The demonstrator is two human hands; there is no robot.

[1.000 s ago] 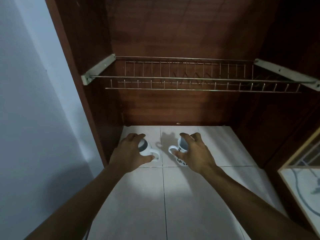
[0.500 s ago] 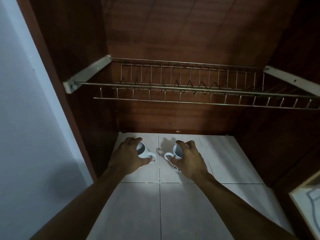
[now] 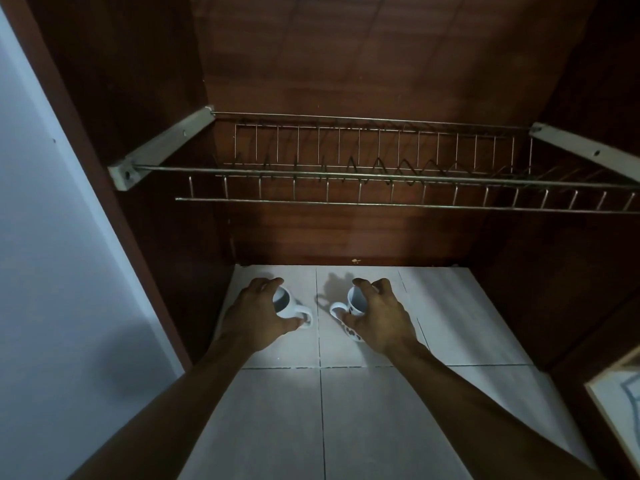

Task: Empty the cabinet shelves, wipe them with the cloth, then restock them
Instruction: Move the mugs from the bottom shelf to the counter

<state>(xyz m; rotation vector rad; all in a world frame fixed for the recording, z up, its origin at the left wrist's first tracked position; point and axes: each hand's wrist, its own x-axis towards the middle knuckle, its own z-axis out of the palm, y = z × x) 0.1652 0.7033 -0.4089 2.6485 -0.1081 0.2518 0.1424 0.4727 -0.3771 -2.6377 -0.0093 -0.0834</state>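
Note:
Two white mugs stand on the tiled bottom shelf of a dark wooden cabinet. My left hand grips the left mug from above, fingers curled round its rim, its handle pointing right. My right hand grips the right mug, which has dark spots on its side and its handle pointing left. Both mugs sit near the back of the shelf, a short gap between them.
A metal wire dish rack spans the cabinet above the hands, held by grey side brackets. A white wall lies to the left. A framed pale panel shows at the lower right edge.
Both hands have moved the mugs further back on the tiled shelf. The camera has come closer and tilted upward.

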